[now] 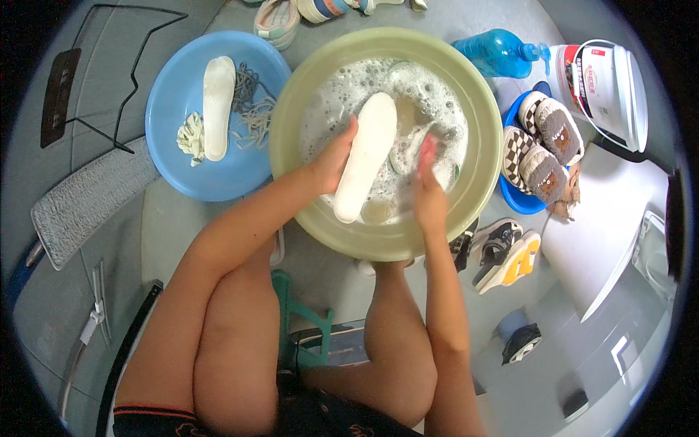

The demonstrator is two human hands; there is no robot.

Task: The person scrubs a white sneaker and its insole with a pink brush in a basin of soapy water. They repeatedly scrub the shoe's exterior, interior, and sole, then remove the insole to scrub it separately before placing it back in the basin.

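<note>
Head view on my feed: at left I see a blue basin holding a white insole and laces. The left hand grips a second insole, slanted above the suds in a yellow-green basin. The right hand clasps a motion-blurred reddish object over them. Farther right I spot a blue pump bottle and checkered slippers.

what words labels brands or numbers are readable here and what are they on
White bucket: print on a label in red, white and black; wording withheld.
Grey checkered slippers: pale lettering by the bear motifs; wording withheld.
Flat grey-blue item by the green stool: small lettering; wording withheld.
</note>
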